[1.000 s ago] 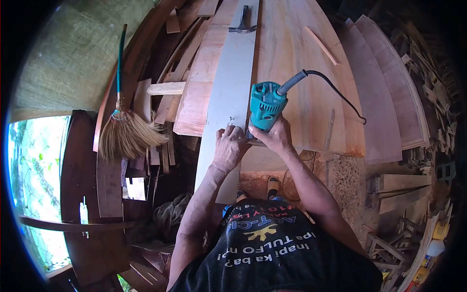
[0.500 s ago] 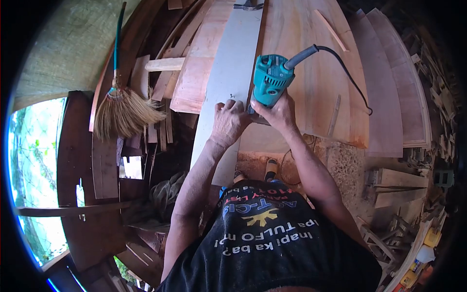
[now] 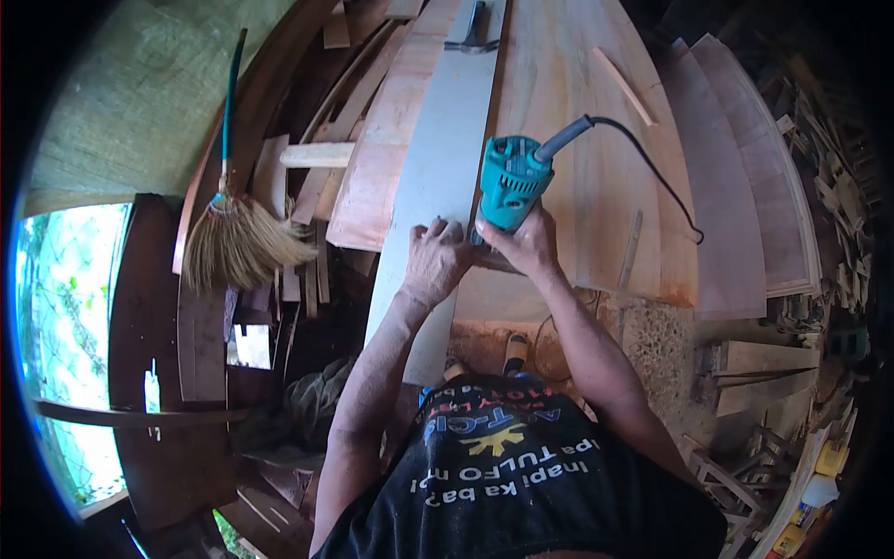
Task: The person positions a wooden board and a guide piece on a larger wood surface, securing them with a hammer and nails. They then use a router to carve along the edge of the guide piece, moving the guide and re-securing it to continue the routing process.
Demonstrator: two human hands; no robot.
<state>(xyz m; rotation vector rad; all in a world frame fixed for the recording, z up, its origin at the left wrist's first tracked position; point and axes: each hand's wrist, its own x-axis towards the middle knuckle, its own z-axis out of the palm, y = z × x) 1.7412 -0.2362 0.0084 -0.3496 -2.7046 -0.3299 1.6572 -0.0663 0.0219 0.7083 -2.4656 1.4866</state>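
Note:
My right hand (image 3: 527, 240) is wrapped round the lower body of a teal power tool (image 3: 514, 183), whose dark cord runs off to the right. The tool stands over the right edge of a long pale board (image 3: 447, 126). My left hand (image 3: 438, 259) rests on that board, just left of the tool, with its fingers curled. A small object, too small to make out, shows by its fingertips. The tool's lower end is mostly hidden by my right hand.
A hammer (image 3: 473, 39) lies at the board's far end. Wide wooden panels (image 3: 596, 177) spread beneath and to the right, with a thin strip (image 3: 624, 86) on them. A broom (image 3: 244, 238) stands at the left. Wood scraps (image 3: 847, 233) are piled at the far right.
The whole view has shifted, so the boards, broom and hands appear lower. More of the hammer shows. Both hands keep the same places on the tool and the board.

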